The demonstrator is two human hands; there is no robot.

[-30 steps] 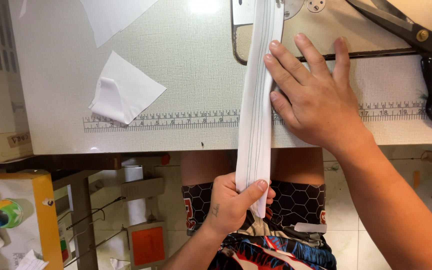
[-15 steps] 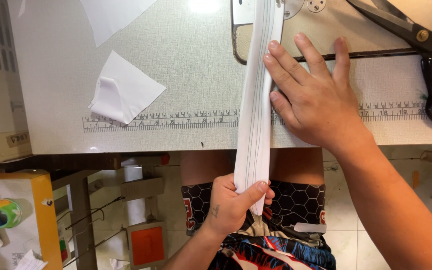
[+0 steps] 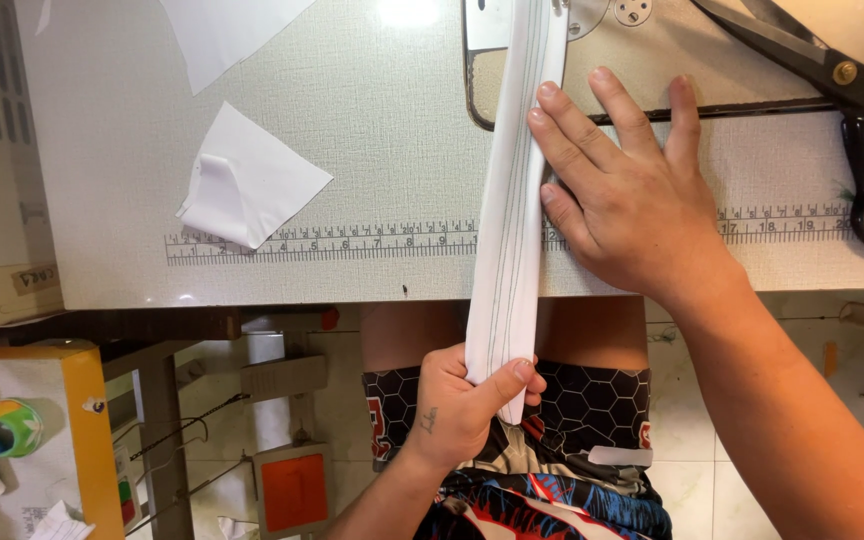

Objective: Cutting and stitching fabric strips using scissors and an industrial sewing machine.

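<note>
While my left hand [image 3: 457,405] closes around the lower end of the white fabric strip [image 3: 512,220], thumb pinching it against curled fingers below the desk [image 3: 372,130] edge, my right hand [image 3: 632,200] lies flat and spread open on the desk, fingertips pressing the strip's right edge. That strip runs up from my lap across the printed ruler [image 3: 332,240] to the sewing machine plate [image 3: 652,50]. Black scissors [image 3: 842,90] lie at the far right, a folded white fabric scrap [image 3: 247,180] at the left.
</note>
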